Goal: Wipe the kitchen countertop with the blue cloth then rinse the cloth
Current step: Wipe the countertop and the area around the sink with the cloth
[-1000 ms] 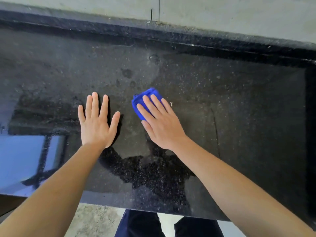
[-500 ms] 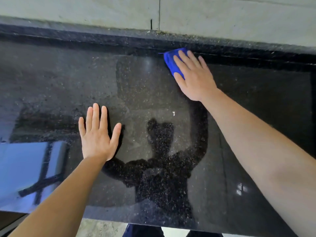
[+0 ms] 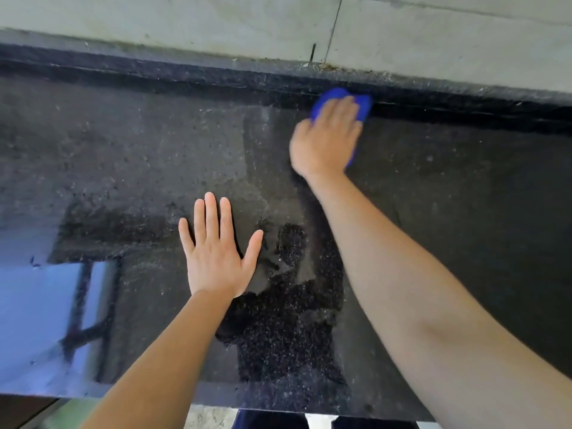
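Head view of the dark speckled countertop (image 3: 123, 150): the right hand (image 3: 325, 140), motion-blurred, lies palm-down with fingers extended over the blue cloth (image 3: 363, 108), pressing it to the stone at about 1 o'clock, where the slab meets its raised back edge (image 3: 154, 72) below the pale wall (image 3: 216, 20). The left hand (image 3: 213, 258) rests flat at 7 o'clock of the right, fingers straight, thumb spread, holding nothing

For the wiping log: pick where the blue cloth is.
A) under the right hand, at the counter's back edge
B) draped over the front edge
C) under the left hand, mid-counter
A: the right hand presses the blue cloth at the back edge of the dark speckled stone countertop; the left hand is bare.
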